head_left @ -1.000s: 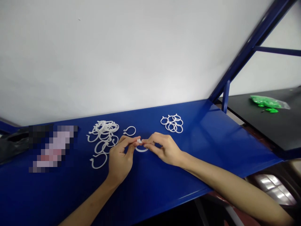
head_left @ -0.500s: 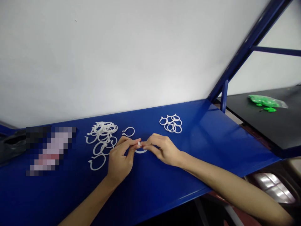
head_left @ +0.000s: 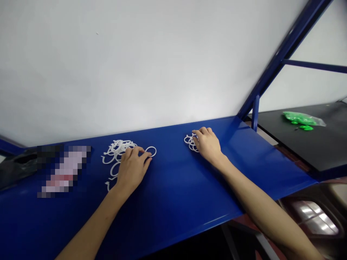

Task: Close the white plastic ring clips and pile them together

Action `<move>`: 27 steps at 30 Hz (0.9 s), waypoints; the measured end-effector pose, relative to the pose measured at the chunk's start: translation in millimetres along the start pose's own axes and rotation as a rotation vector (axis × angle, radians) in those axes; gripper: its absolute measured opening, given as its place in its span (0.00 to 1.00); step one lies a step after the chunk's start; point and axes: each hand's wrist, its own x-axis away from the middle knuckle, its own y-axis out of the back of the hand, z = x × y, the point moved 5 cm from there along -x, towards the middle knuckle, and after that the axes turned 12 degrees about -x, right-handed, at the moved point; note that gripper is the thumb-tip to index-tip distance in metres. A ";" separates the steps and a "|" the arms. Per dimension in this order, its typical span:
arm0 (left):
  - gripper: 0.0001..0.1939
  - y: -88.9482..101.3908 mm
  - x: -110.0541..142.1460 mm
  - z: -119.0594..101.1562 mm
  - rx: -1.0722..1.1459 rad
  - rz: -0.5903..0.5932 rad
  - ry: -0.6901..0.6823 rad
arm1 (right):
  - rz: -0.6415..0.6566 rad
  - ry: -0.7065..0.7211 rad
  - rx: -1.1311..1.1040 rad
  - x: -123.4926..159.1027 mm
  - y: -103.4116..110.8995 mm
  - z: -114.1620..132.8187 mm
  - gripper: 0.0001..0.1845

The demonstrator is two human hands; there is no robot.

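My left hand (head_left: 132,165) lies palm down on the blue shelf (head_left: 173,187), fingers stretched out. It covers part of a loose pile of white plastic rings (head_left: 115,148), and its fingertips touch a single white ring (head_left: 151,151). My right hand (head_left: 207,145) is further right, knuckles up, fingers curled down onto a small cluster of white rings (head_left: 189,141). Most of that cluster is hidden under the hand. I cannot see what its fingertips hold.
A blurred-out object (head_left: 63,169) lies at the shelf's left, beside a dark bag (head_left: 15,168). A white wall rises behind. A blue slanted frame post (head_left: 273,68) stands at right, with a black table (head_left: 311,144) carrying a green bag of parts (head_left: 302,118).
Both hands had pinched one white ring together at the shelf's middle. They have parted: the right went to the right-hand cluster, the left to the single ring by the pile.
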 end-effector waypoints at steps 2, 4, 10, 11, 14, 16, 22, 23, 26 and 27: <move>0.12 3.0 -0.2 -2.5 0.024 -0.027 -0.042 | -0.023 -0.002 -0.004 0.2 2.4 0.7 0.16; 0.13 8.1 0.2 -7.7 0.093 -0.071 -0.117 | -0.042 0.045 -0.075 2.8 3.9 10.6 0.17; 0.09 31.0 6.4 -27.5 0.318 -0.205 -0.253 | 0.118 0.232 -0.624 21.6 -6.6 55.3 0.21; 0.08 33.4 7.2 -30.6 0.343 -0.211 -0.253 | 0.167 0.220 -0.718 24.8 -10.6 60.0 0.21; 0.06 37.2 8.8 -36.8 0.392 -0.243 -0.224 | 0.286 0.157 -0.906 31.9 -21.5 69.1 0.15; 0.05 37.7 9.3 -37.2 0.396 -0.281 -0.178 | 0.326 0.117 -0.964 34.0 -25.6 72.0 0.12; 0.04 37.7 9.6 -32.8 0.401 -0.304 -0.096 | 0.307 0.019 -1.126 35.0 -26.1 73.4 0.16; 0.05 37.8 9.6 -32.4 0.424 -0.293 -0.086 | 0.294 0.025 -1.124 35.3 -25.6 73.8 0.15; 0.03 36.3 9.1 -29.7 0.558 -0.242 0.012 | 0.246 0.065 -1.128 36.1 -23.1 75.0 0.13; 0.04 33.6 8.9 -27.3 0.624 -0.203 0.091 | 0.226 0.077 -1.129 36.2 -22.1 75.1 0.13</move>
